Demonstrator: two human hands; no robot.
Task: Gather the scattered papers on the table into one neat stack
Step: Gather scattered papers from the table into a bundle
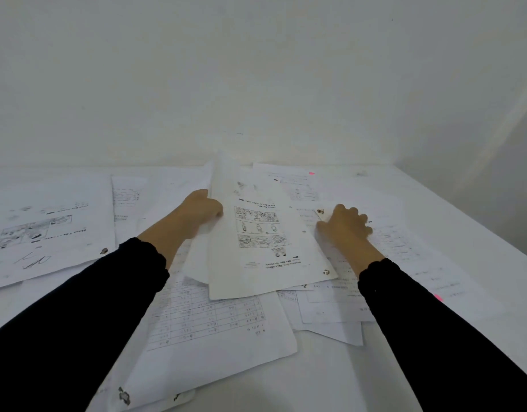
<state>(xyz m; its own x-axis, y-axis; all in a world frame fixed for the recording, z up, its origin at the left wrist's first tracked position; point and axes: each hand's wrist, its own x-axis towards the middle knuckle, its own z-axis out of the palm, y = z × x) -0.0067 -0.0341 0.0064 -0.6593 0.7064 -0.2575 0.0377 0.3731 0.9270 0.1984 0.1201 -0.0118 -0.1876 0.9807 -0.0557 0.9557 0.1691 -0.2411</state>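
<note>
Several printed white sheets lie scattered and overlapping across the white table (330, 376). My left hand (201, 209) grips the left edge of a few sheets (256, 233) lifted off the table, the top one printed with picture panels. My right hand (345, 226) presses with curled fingers on a sheet (404, 248) lying flat at the right, near its stapled corner. A sheet with a table grid (208, 319) lies under the lifted ones. A picture worksheet (48, 227) rests at the far left.
White walls close the table at the back and right, meeting at a corner. The table's right edge (494, 239) runs diagonally toward me. Small pink tabs (439, 297) mark some right-hand sheets. Dark sleeves cover both forearms.
</note>
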